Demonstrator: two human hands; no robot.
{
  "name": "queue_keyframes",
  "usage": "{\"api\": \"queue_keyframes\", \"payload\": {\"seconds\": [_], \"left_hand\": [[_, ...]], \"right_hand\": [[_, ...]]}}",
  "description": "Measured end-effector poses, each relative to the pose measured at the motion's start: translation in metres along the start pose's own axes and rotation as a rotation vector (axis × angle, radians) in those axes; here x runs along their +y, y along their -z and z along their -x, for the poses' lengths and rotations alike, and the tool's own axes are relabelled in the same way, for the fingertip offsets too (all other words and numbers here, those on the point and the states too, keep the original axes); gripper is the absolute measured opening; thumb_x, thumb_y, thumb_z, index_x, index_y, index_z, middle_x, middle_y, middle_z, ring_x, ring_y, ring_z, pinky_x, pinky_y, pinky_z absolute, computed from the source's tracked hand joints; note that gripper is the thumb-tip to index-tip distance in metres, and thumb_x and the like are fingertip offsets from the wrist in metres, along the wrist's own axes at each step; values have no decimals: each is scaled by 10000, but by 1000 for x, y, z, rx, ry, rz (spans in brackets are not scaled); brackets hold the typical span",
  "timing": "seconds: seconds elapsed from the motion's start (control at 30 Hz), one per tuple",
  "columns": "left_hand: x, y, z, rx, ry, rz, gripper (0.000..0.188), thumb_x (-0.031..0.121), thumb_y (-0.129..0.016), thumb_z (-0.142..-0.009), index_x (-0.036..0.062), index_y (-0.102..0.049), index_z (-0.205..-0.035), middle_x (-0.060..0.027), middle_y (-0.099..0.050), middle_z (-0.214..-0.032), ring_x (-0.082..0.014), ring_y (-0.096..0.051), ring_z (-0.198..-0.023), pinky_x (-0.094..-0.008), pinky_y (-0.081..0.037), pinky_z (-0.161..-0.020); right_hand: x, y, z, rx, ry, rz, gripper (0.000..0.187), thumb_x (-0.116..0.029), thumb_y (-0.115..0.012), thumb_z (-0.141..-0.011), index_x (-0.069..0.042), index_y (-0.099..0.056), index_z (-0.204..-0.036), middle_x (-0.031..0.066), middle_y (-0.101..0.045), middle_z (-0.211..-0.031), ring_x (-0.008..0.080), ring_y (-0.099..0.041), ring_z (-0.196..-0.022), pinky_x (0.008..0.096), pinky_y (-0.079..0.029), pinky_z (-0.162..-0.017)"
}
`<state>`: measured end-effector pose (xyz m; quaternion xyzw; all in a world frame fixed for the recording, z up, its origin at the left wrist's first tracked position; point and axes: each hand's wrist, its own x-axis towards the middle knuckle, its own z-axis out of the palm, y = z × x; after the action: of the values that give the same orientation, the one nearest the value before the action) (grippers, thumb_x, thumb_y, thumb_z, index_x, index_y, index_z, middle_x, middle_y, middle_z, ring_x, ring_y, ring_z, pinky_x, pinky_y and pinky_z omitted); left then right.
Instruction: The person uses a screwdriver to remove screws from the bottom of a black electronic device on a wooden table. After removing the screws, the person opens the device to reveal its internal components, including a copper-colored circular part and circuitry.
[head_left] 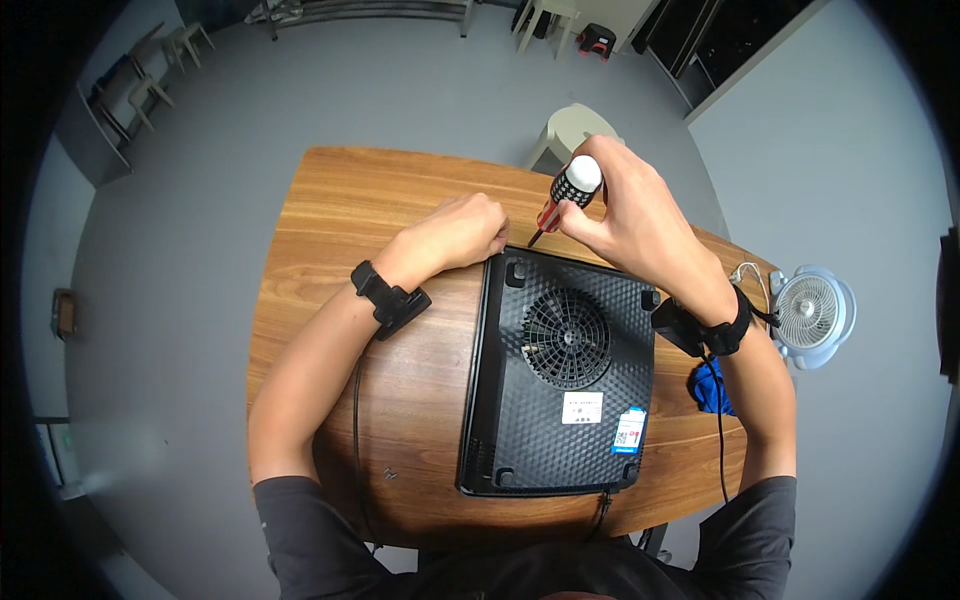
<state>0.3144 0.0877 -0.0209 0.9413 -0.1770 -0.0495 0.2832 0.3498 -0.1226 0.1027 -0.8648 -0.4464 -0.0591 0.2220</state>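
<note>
A black induction cooker [540,420] lies upside down on the wooden table, its round fan grille, rubber feet and two stickers facing up. My right hand [635,205] grips a screwdriver [575,185] with a white cap and a black and red handle. The screwdriver is tilted, its shaft pointing down at the cooker's far edge, near the far left corner; whether the tip sits in a screw is too small to tell. My left hand [462,230] is closed beside that same corner, its fingertips at the edge. What it pinches, if anything, is hidden.
Several small screws [390,473] lie on the table [330,230] left of the cooker. At the right are a blue cloth [708,388], a white cable [748,272] and a pale blue fan [808,310]. A cream stool [575,128] stands beyond the far edge. Dark cables hang near me.
</note>
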Motion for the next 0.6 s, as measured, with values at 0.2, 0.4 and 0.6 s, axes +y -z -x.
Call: {"api": "queue_keyframes", "payload": {"seconds": [0.2,0.4,0.6], "left_hand": [[-6,-4,-8,-50,56,70,112,83,-699,-859,-21,-740,-866,-219,-732,-844,-356,-711,-786,-432,-560,-743],[-10,-1,-16,-121,111,108,115,94,-732,-854,-8,-765,-895,-179,-765,-881,-302,-733,-819,-400,-573,-764],[-16,2,-34,-328,235,181,136,133,-762,-842,10,-778,-896,-106,-772,-847,-207,-723,-779,-356,-568,-724]], "right_hand": [[-7,6,5,-22,20,-51,305,-189,-705,-829,32,-522,-933,211,-584,-869,398,-616,-813,467,-510,-734],[-5,3,12,-41,39,-75,310,-180,-694,-826,29,-510,-961,214,-573,-890,410,-610,-793,475,-511,-719],[-7,6,17,-57,18,-80,331,-182,-698,-822,31,-499,-978,222,-550,-904,438,-589,-797,488,-495,-704]]}}
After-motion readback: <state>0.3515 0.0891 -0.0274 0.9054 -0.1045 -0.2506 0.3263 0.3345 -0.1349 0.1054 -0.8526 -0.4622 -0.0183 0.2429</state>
